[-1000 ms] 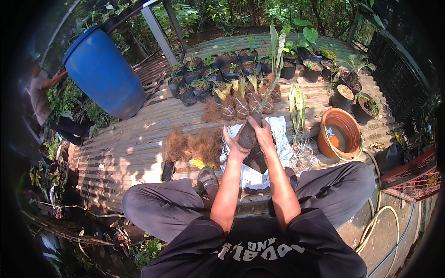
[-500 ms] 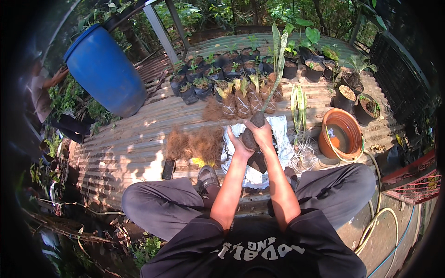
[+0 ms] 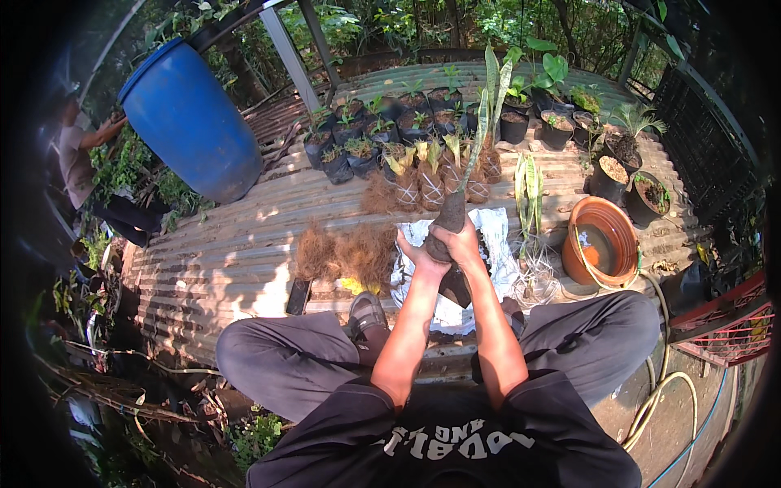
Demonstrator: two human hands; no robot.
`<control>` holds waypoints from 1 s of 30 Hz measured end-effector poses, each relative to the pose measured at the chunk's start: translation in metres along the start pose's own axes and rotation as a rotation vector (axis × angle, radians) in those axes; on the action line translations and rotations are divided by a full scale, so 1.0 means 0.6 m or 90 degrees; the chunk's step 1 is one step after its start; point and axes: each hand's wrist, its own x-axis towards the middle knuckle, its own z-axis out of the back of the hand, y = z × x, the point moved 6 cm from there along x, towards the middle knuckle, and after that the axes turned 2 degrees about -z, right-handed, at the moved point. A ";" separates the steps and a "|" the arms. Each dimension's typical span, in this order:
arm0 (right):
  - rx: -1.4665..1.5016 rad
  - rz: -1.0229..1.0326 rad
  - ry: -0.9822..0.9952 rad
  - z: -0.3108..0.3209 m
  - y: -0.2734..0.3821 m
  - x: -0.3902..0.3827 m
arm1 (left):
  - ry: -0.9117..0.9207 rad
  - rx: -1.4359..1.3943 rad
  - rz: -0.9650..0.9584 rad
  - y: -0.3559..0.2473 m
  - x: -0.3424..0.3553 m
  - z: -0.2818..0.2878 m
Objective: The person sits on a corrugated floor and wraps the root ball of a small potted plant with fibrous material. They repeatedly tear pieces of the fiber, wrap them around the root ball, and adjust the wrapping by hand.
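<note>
Between my two hands is a snake plant (image 3: 486, 114), its tall leaves pointing up and away from me, with a lump of dark wet soil (image 3: 450, 213) packed round its base. My left hand (image 3: 420, 257) presses the lump from the left and below. On the other side my right hand (image 3: 462, 244) wraps round it with bent fingers. Underneath lies an opened white sack (image 3: 498, 232) with dark soil on it, partly hidden by my forearms. Brown coconut fibre (image 3: 346, 254) is heaped left of the sack. Another snake plant (image 3: 529, 191) with bare pale roots lies to the right.
Several fibre-wrapped, string-tied plants (image 3: 431, 187) stand beyond the sack, with black-bagged seedlings behind. An orange bucket (image 3: 576, 264) of water and a hose (image 3: 665, 358) are at right. A phone (image 3: 298, 296) lies near my left knee. A person (image 3: 77, 159) stands beyond the blue barrel (image 3: 187, 122).
My right hand has slid slightly lower round the soil lump, so more of its upper part shows. Both hands still hold the plant over the sack. The view has shifted a little.
</note>
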 end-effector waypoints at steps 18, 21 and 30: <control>0.050 -0.043 0.014 -0.006 0.036 0.003 | 0.007 0.065 0.062 0.001 -0.007 -0.013; 0.087 0.027 0.112 -0.014 0.061 0.000 | 0.033 0.008 0.034 -0.015 -0.025 -0.043; 0.025 0.036 0.018 -0.027 0.032 -0.009 | 0.034 0.066 0.009 -0.018 -0.017 -0.031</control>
